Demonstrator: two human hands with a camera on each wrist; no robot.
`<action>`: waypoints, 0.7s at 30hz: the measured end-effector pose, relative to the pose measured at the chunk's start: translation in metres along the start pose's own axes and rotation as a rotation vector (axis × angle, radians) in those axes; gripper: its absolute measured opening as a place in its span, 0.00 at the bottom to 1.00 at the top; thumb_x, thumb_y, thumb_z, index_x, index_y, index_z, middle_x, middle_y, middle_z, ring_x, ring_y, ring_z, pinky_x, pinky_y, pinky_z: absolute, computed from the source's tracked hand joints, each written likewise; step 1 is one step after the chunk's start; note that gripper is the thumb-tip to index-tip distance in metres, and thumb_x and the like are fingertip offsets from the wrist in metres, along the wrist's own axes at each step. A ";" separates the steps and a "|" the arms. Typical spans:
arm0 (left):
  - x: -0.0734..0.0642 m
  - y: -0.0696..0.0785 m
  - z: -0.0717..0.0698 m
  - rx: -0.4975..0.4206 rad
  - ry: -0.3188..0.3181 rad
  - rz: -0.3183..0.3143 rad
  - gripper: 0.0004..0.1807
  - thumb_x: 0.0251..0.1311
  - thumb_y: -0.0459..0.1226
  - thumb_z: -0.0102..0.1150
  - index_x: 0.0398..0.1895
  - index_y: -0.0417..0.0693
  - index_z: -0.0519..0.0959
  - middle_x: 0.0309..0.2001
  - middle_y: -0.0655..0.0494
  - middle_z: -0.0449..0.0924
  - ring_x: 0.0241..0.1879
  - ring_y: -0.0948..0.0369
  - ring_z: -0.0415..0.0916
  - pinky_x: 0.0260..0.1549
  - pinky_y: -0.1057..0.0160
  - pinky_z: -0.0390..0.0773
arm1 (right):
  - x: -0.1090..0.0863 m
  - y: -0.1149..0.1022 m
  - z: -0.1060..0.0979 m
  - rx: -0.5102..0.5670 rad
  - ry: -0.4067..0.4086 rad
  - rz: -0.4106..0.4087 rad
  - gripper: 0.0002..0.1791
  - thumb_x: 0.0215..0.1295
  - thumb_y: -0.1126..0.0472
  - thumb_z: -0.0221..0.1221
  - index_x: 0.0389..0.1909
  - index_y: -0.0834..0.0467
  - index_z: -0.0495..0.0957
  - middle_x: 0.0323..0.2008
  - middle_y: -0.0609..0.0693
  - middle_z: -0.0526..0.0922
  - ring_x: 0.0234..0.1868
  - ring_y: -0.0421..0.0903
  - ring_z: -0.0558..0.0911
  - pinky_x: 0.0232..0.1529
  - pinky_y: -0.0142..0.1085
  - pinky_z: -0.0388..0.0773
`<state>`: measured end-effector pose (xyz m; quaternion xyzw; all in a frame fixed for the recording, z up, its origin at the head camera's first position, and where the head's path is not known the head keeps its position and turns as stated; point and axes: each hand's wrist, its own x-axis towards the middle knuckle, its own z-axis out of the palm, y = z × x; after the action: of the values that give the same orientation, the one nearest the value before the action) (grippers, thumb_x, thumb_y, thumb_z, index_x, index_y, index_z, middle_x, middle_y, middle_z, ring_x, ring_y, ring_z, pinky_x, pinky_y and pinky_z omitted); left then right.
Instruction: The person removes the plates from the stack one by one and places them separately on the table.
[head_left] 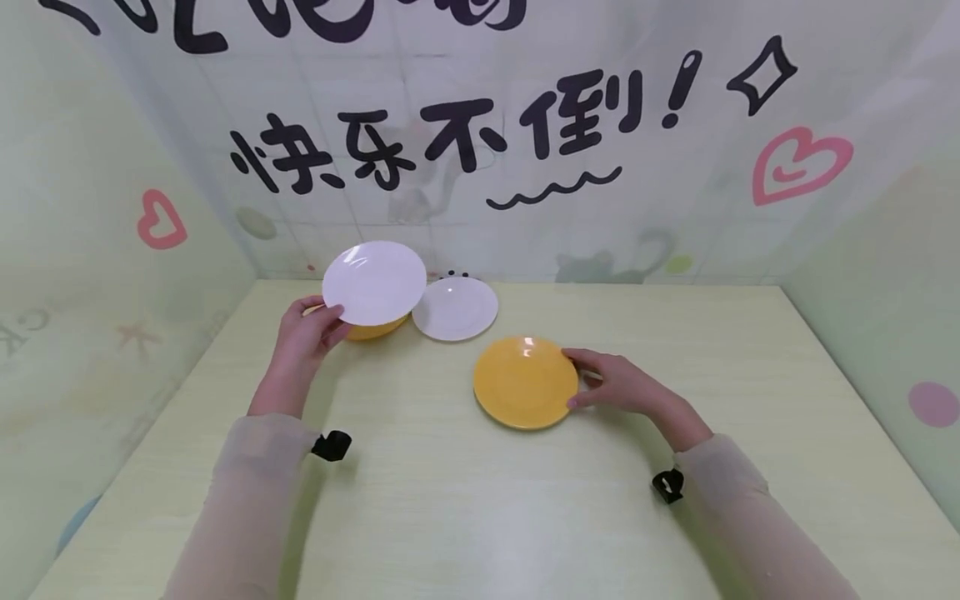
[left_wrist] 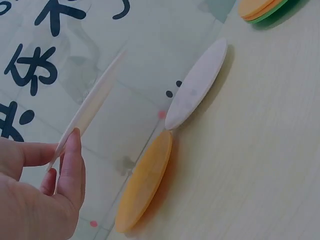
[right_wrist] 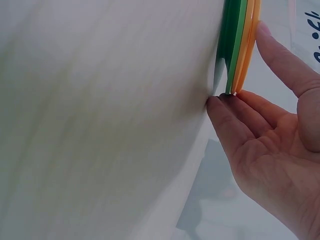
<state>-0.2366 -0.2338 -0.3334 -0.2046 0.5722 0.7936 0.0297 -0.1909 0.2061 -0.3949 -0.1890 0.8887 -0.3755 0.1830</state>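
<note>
Your L hand (head_left: 302, 336) pinches the white plate (head_left: 375, 279) by its rim, off the table (head_left: 450, 517), prob. to clear the yellow plate (head_left: 375, 332); your R hand (head_left: 624, 383), thumb & fingers apart, grips the yellow/green stack (head_left: 525, 383) at table level, prob. steadying it.

Smooth, glossy yellow plate (head_left: 525, 385)

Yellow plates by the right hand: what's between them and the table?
At least one green plate lies between the yellow plates and the table, in both wrist views.
</note>
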 end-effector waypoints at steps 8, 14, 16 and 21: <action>0.012 0.005 -0.029 -0.157 0.087 -0.013 0.18 0.64 0.23 0.57 0.46 0.51 0.63 0.47 0.53 0.65 0.28 0.63 0.81 0.32 0.68 0.88 | 0.000 0.001 0.000 0.023 -0.006 -0.013 0.47 0.59 0.56 0.71 0.74 0.66 0.58 0.74 0.64 0.62 0.74 0.64 0.64 0.71 0.54 0.69; 0.021 0.006 -0.047 -0.241 0.154 -0.027 0.20 0.64 0.21 0.55 0.47 0.51 0.62 0.48 0.54 0.64 0.26 0.61 0.81 0.30 0.68 0.88 | 0.000 0.002 -0.001 0.025 -0.009 -0.006 0.47 0.59 0.56 0.70 0.75 0.65 0.57 0.74 0.64 0.62 0.74 0.64 0.63 0.72 0.55 0.68; 0.024 0.006 -0.052 -0.273 0.174 -0.027 0.20 0.64 0.20 0.54 0.47 0.50 0.62 0.47 0.54 0.64 0.26 0.60 0.81 0.29 0.67 0.89 | 0.000 0.002 -0.001 0.022 -0.007 -0.003 0.47 0.59 0.56 0.71 0.75 0.65 0.57 0.74 0.64 0.62 0.74 0.64 0.63 0.72 0.55 0.68; 0.029 0.006 -0.065 -0.353 0.223 -0.021 0.19 0.63 0.19 0.53 0.46 0.48 0.62 0.43 0.53 0.68 0.24 0.58 0.82 0.31 0.65 0.89 | 0.000 0.002 -0.001 0.022 -0.007 -0.004 0.47 0.59 0.56 0.71 0.74 0.65 0.58 0.74 0.64 0.62 0.74 0.64 0.63 0.71 0.56 0.68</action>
<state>-0.2461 -0.3012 -0.3559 -0.2993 0.4217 0.8537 -0.0619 -0.1921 0.2082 -0.3959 -0.1902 0.8834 -0.3852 0.1873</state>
